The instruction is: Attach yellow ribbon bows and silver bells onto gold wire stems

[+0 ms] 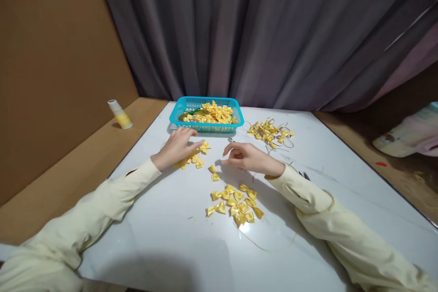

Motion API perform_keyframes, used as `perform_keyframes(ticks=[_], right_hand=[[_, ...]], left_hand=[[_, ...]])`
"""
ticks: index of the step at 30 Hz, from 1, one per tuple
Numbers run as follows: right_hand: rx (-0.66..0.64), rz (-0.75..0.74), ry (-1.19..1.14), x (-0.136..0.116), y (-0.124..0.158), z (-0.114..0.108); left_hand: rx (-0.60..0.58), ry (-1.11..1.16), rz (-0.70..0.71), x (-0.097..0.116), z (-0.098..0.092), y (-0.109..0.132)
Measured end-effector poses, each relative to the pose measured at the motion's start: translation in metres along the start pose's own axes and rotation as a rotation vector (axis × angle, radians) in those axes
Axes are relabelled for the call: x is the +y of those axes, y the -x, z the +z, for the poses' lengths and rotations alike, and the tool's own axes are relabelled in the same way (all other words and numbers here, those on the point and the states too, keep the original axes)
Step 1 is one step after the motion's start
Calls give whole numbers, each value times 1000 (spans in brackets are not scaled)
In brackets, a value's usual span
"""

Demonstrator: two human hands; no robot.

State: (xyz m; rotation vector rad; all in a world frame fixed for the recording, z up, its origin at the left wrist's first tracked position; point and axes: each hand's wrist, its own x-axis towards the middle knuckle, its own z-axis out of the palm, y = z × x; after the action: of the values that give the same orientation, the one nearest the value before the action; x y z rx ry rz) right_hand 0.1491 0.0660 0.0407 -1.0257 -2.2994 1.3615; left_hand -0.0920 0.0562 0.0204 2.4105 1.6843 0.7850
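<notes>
My left hand reaches over a loose group of yellow satin bows, just in front of the turquoise basket. Its fingers are stretched and the thumb stands apart; part of that group is hidden beneath it. To the right, my right hand hovers with thumb and forefinger curved and a gap between them, nothing visible in it. A single yellow bow lies on the table left of and below its fingertips. A small shiny round piece is just beyond the forefinger. Nearer to me, several yellow bows form another pile.
The basket holds many yellow bows, silvery pieces and something green. Bows with bells and thin cords lie at the back right. A dark-handled tool is partly behind my right sleeve. A white-and-yellow tube stands left. Grey curtains hang behind.
</notes>
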Motion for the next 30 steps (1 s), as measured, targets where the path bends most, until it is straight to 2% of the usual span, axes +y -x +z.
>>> perform_keyframes(ticks=[4, 8, 11, 14, 17, 20, 21, 23, 25, 28, 30], right_hand=[[79, -17, 66, -14, 17, -18], [180, -88, 318, -14, 53, -28], [318, -142, 511, 2, 81, -28], [467, -148, 542, 19, 93, -25], [498, -182, 477, 20, 82, -27], [442, -266, 411, 3, 56, -35], [459, -284, 406, -5, 47, -38], [555, -259, 394, -20, 30, -40], [591, -227, 325, -29, 18, -38], [519, -209, 130, -31, 8, -32], [463, -202, -43, -28, 6, -29]], left_hand=[[-164, -129, 140, -8, 14, -11], [-136, -70, 146, -11, 22, -15], [-99, -24, 109, -10, 22, -17], [-65, 52, 64, -1, 18, -23], [-87, 159, 60, 19, 8, -31], [-145, 293, 113, 45, -2, -39], [-155, 387, 127, 54, -5, -41], [-106, 443, 160, 69, -7, -44], [33, 342, 246, 81, -5, -45], [151, 183, 396, 92, -1, -41], [151, 184, 429, 95, 0, -38]])
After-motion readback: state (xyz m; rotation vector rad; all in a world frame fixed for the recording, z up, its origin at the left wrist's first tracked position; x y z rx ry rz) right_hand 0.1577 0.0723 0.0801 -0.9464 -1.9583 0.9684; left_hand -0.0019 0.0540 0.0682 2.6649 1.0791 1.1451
